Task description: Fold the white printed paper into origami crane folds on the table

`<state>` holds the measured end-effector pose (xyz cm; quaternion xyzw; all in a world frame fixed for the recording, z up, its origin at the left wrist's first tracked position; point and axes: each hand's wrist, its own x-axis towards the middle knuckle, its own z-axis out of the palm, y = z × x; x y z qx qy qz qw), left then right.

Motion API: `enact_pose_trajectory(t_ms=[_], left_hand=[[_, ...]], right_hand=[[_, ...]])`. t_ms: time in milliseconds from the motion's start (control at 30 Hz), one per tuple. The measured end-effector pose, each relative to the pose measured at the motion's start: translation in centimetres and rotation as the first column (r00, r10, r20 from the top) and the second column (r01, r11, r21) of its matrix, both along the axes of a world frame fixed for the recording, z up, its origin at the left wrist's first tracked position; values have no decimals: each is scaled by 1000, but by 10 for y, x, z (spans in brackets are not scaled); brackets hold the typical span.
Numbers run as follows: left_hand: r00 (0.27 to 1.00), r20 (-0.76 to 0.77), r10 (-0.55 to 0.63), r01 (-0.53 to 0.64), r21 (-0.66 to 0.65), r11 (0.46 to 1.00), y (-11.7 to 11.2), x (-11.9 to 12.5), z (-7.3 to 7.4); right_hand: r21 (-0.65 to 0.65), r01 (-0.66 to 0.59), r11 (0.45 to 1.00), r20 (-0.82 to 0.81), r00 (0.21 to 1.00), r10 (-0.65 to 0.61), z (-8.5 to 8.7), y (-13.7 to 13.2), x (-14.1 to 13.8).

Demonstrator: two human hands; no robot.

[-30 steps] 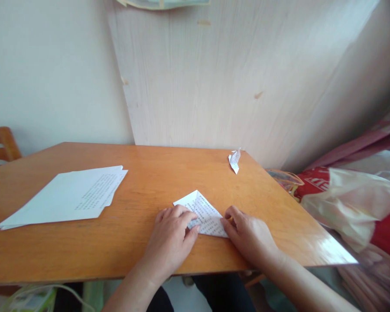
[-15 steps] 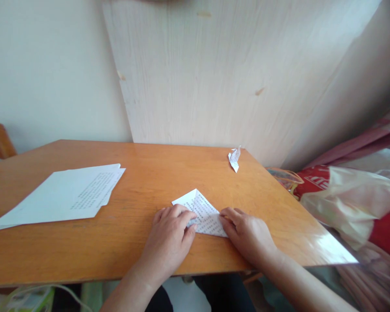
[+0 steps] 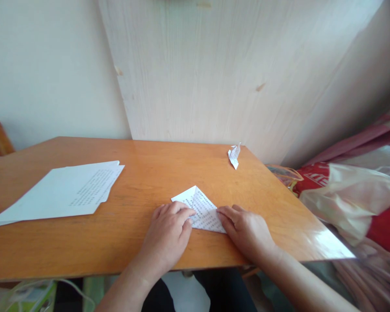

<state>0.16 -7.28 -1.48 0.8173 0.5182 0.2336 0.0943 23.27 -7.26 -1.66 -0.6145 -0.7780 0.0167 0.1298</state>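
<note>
A folded sheet of printed paper (image 3: 205, 211) lies on the wooden table, with a crease running down from its top corner. My left hand (image 3: 169, 229) rests over its left part, fingers bent and pressing on it, which hides the lower left edge. At the right corner, my right hand (image 3: 247, 229) pinches the paper between thumb and curled fingers. Farther back near the table's right end stands a small folded paper figure (image 3: 234, 156), apart from both hands.
A stack of printed sheets (image 3: 61, 190) lies on the left of the wooden table (image 3: 143, 160). Behind it rises a pale wall panel (image 3: 195, 78). Beyond the right edge are a whitish plastic bag (image 3: 351, 199) and red bags. A chair back (image 3: 0, 138) shows at far left.
The view has shifted slightly, so everything sits a little higher. My left thumb has drawn in closer to the fingers on the paper; my right hand keeps its pinch.
</note>
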Motion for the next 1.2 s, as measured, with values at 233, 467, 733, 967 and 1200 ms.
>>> enact_pose_trajectory(t_ms=[233,467,733,967,1200], left_hand=[[1000,4,-4,4,-19,1000,1,0,1],[999,41,2,-2,-7,1000,2,-2,-3],[999,11,32,-32,-8,999,0,2,0],[998,-40,55,-54,20,998,1,6,0],[993,-112,42,-37,54,998,-2,10,3]], right_hand=[[-9,7,1000,9,1000,-7,1,0,-1],[-5,7,1000,16,1000,-7,0,0,0],[-1,0,1000,27,1000,0,-1,0,0],[-7,13,1000,36,999,-12,1,-1,-2],[22,12,1000,48,999,-13,1,-2,-2]])
